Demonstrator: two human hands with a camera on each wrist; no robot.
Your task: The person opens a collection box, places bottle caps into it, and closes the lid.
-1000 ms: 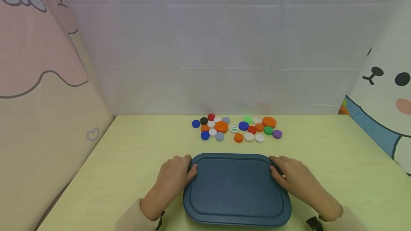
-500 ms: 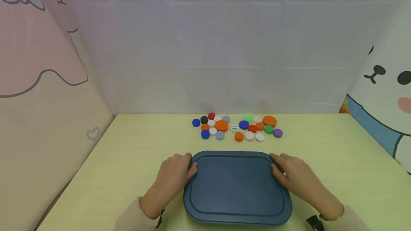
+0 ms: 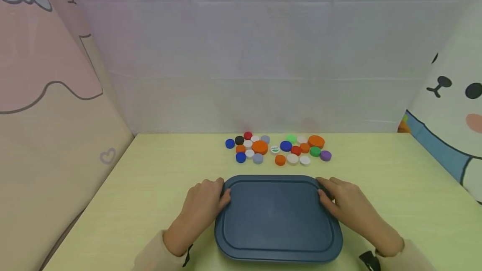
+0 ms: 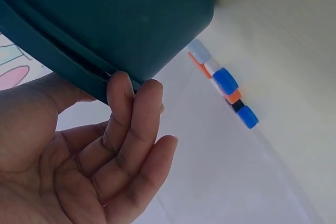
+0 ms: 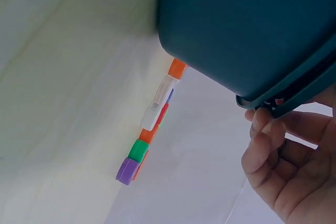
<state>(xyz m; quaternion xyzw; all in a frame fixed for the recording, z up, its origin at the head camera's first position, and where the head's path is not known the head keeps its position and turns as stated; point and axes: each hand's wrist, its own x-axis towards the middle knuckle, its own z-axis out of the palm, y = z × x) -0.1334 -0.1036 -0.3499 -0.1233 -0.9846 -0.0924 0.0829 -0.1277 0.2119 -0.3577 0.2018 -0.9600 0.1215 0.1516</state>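
Shift over 1.0 s: the dark blue lid [image 3: 278, 218] and the 2 hands sit slightly higher in the head view, toward 12 o'clock; the caps [image 3: 260, 147] drift up less, so part of it looks like camera tilt.
Left panel [image 3: 45, 57]: pink and cream print, toward 10 o'clock.
Left hand [image 3: 203, 204]: grasps the lid's rim at 10 o'clock, thumb on top, fingertips curled beneath.
Lid and box [image 4: 152, 14]: in front of the person on the near part of the table [image 3: 132, 204], lid over the box; I cannot tell whether the lid is freed.
Caps: at 12 o'clock past the lid, apart from it, running from a blue cap [image 3: 230, 143] to a purple cap [image 3: 325, 156].
Right hand [image 3: 348, 204]: grasps the rim at 2 o'clock, thumb above, fingers under; a dark gap shows beside them.
Right panel [image 3: 449, 116]: white bear-like print, toward 2 o'clock.
Handling: probably light, stiff plastic, smooth enough to slip, hardly fragile; the 2 far rim corners look the best hold.
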